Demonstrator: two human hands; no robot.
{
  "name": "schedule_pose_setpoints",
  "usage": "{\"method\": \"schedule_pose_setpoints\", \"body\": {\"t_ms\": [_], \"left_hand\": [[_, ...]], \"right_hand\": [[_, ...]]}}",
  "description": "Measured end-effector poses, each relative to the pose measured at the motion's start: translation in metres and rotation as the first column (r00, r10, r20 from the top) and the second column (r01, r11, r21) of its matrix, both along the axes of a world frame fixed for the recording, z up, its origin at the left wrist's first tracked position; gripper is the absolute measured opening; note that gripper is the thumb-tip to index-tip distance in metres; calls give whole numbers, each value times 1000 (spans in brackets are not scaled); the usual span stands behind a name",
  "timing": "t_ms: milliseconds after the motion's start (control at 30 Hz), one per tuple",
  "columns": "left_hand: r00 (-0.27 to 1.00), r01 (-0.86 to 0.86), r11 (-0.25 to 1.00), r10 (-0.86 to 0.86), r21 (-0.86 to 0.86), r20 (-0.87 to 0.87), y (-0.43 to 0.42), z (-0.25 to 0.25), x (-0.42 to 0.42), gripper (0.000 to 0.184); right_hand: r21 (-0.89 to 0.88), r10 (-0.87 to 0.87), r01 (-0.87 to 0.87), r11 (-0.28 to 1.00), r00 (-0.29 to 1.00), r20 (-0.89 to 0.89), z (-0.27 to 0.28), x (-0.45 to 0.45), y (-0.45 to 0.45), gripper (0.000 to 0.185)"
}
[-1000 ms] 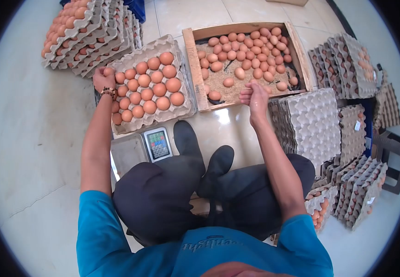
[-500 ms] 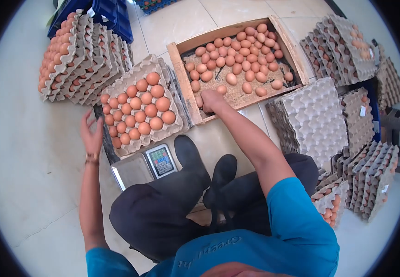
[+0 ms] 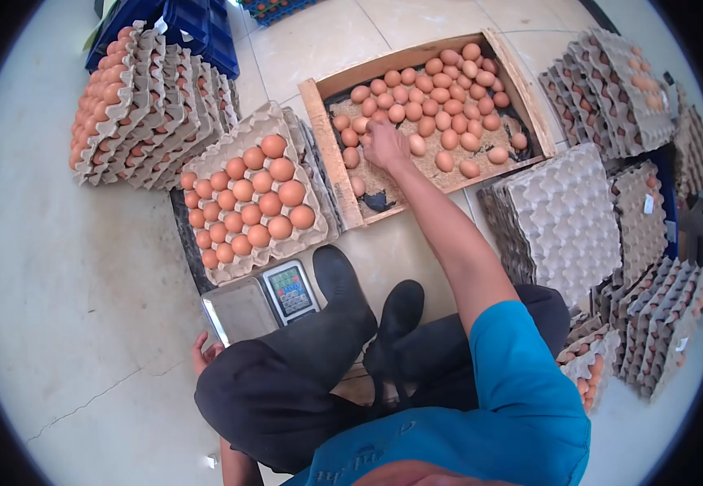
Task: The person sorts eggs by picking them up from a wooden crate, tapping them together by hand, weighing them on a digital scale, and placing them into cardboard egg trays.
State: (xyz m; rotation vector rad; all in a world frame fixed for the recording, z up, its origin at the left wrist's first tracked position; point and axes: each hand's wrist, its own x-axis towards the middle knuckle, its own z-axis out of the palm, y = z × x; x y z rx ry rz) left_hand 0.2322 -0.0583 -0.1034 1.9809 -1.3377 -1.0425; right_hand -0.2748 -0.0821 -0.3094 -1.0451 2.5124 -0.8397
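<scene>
My right hand (image 3: 388,147) is inside the wooden crate (image 3: 316,121), low over the bedding at its left part. Its fingers are bent down around a brown egg, mostly hidden under them; more brown eggs (image 3: 417,145) lie close by. My left hand (image 3: 205,352) is low beside the metal plate of the digital scale (image 3: 242,312), partly covered by my knee. Its visible fingers are loosely apart and hold nothing I can see. Left of the crate, a cardboard egg tray (image 3: 319,215) holds rows of brown eggs (image 3: 243,190) on top of a tray stack.
Tall stacks of filled egg trays (image 3: 153,105) stand at the far left, with a blue plastic crate (image 3: 197,32) behind. On the right are a stack of upturned trays (image 3: 566,219) and more filled trays (image 3: 659,324). My boots (image 3: 343,283) are between the scale and the wooden crate.
My right hand has moved from the crate's near left corner up to the eggs farther in, uncovering a black patch there. My left hand has dropped from beside the egg tray to below the scale.
</scene>
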Motion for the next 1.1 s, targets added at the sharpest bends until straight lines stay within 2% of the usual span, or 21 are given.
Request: {"method": "schedule_pose_setpoints", "body": {"t_ms": [100, 200, 300, 400, 433, 467, 500, 533, 633, 667, 767, 867, 900, 933, 967, 1067, 1100], "left_hand": [[999, 44, 999, -44, -14, 3, -4, 6, -7, 35], [991, 128, 987, -123, -95, 58, -11, -11, 13, 33], [976, 206, 959, -187, -195, 113, -16, -24, 29, 33], [980, 187, 960, -167, -210, 111, -9, -14, 16, 33], [984, 167, 965, -148, -202, 102, -6, -11, 11, 33], [987, 146, 974, -133, -173, 86, -5, -11, 12, 33], [990, 129, 981, -119, -144, 73, -6, -11, 13, 33], [992, 114, 987, -108, -113, 61, -7, -11, 15, 34], [993, 114, 987, -109, -113, 47, -9, -24, 22, 35], [990, 137, 984, -132, -115, 45, -10, -26, 26, 36], [985, 173, 977, -170, -125, 41, -11, -37, 35, 37], [989, 148, 985, -147, -91, 14, -11, -46, 46, 38], [990, 141, 989, -142, -48, -10, -13, -46, 51, 38], [990, 134, 991, -134, -4, -35, -13, -46, 56, 38], [989, 148, 989, -148, -19, -17, -12, -51, 61, 38], [982, 188, 979, -187, -80, 25, -11, -67, 75, 38], [979, 202, 973, -200, -107, 32, -9, -69, 77, 38]], "right_hand": [[204, 169, -145, 968, 980, -108, -13, -3, -7, 22], [239, 235, -196, 951, 961, -147, -33, -11, -15, 21], [171, 226, -205, 964, 967, -117, -18, -12, -3, 26], [-13, -47, 48, 999, 997, 56, -3, -9, 11, 21], [-106, -101, 143, 984, 938, 332, -12, -15, 10, 23], [-165, -119, 262, 951, 801, 587, -22, -23, 10, 24], [-184, -97, 391, 902, 597, 796, -24, -30, 11, 26], [-236, -32, 426, 873, 533, 846, -26, -37, 15, 25], [-273, 190, 547, 792, 204, 960, -12, -47, 26, 18], [-271, 214, 506, 819, 168, 962, -8, -53, 29, 18], [-283, 207, 542, 791, 198, 958, -18, -62, 21, 19], [-280, 103, 304, 911, 489, 866, -28, -71, 8, 19], [-263, 41, 152, 953, 793, 608, -33, -70, 5, 20], [-182, 26, 19, 983, 969, 245, -29, -66, 2, 21], [-52, 63, -72, 996, 985, -158, -26, -62, -1, 23], [148, 68, -37, 988, 975, -211, 10, -49, -5, 30], [182, 83, -38, 983, 966, -246, 6, -50, -11, 31]]}}
